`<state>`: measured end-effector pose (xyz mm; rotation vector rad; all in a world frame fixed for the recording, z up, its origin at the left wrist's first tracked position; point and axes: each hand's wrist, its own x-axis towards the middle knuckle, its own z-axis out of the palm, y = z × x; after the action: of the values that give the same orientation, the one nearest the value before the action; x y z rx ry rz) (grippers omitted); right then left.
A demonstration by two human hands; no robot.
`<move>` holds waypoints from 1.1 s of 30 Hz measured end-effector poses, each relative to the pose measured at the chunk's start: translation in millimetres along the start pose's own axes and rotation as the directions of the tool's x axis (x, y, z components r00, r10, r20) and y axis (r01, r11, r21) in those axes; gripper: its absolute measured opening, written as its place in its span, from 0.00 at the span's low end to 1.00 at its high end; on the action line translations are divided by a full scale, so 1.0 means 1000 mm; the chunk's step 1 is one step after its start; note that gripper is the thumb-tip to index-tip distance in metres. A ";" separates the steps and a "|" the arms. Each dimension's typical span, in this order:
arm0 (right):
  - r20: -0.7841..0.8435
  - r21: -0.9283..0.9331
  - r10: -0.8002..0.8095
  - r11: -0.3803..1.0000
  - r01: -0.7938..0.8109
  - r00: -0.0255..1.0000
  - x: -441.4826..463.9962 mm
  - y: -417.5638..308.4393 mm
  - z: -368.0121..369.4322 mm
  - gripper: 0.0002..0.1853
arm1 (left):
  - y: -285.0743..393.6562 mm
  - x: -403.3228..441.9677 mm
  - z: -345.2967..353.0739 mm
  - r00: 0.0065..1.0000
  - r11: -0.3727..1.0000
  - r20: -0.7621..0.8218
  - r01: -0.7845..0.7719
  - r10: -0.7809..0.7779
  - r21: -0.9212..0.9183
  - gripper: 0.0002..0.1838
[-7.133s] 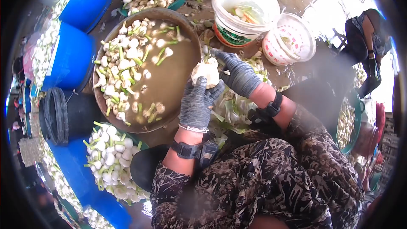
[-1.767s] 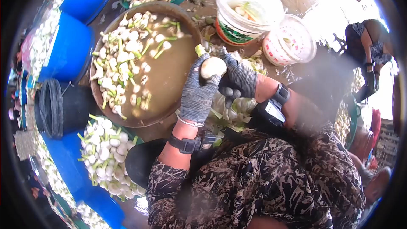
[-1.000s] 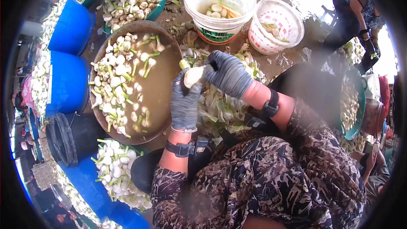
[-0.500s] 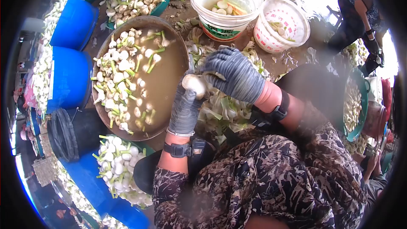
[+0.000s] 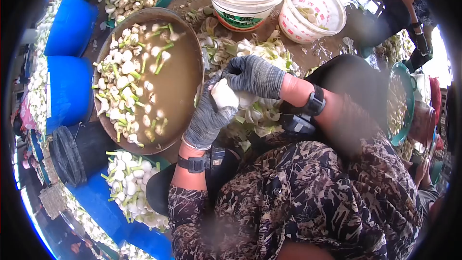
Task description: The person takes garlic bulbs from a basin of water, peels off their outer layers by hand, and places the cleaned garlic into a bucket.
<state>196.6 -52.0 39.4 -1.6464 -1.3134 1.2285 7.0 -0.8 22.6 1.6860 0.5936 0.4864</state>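
My left hand, in a grey glove, is closed round a white garlic bulb. My right hand, gloved too, has its fingers bent in against the top of the bulb; whatever it pinches there is hidden. Just left of my hands stands a wide round basin of brown water, where garlic bulbs with green stems float mostly on the left side. Peeled leaves and skins lie heaped beneath and behind my hands.
Behind the hands stand a white bucket with pale bulbs inside and a smaller white bucket. White garlic is piled at lower left. Blue tubs and a black bucket line the left. Another person is at upper right.
My left hand still holds a bulb, which shows whiter than before. My right hand's fingers have drawn in closer against it. The whole view has shifted, so the basin and buckets appear higher and further left.
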 end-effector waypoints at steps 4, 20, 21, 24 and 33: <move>0.056 0.162 -0.061 0.985 0.051 0.997 -0.001 0.003 -0.004 0.11 | 0.017 0.006 -0.004 0.998 0.999 0.057 0.018 -0.021 0.046 0.45; -0.061 -0.147 -0.253 0.959 0.242 0.966 -0.008 0.010 0.014 0.18 | -0.003 0.002 -0.015 0.992 0.994 -0.088 -0.086 0.092 0.067 0.39; -0.107 -0.290 -0.352 0.906 0.309 0.930 -0.010 0.006 0.016 0.15 | 0.000 0.000 -0.011 0.986 1.000 -0.166 0.016 -0.012 0.019 0.35; -0.173 -0.424 -0.433 0.843 0.330 0.884 -0.005 0.013 0.020 0.10 | 0.006 0.001 -0.005 0.966 0.968 -0.197 0.198 -0.166 0.156 0.30; -0.159 -0.431 -0.030 0.901 -0.042 0.987 0.017 0.037 -0.028 0.16 | 0.010 -0.009 -0.005 0.998 0.996 0.029 0.056 -0.054 -0.065 0.30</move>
<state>235.2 -44.0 10.6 -2.0113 -1.5552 0.8152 -1.4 -4.0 33.2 1.6078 0.5965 0.4377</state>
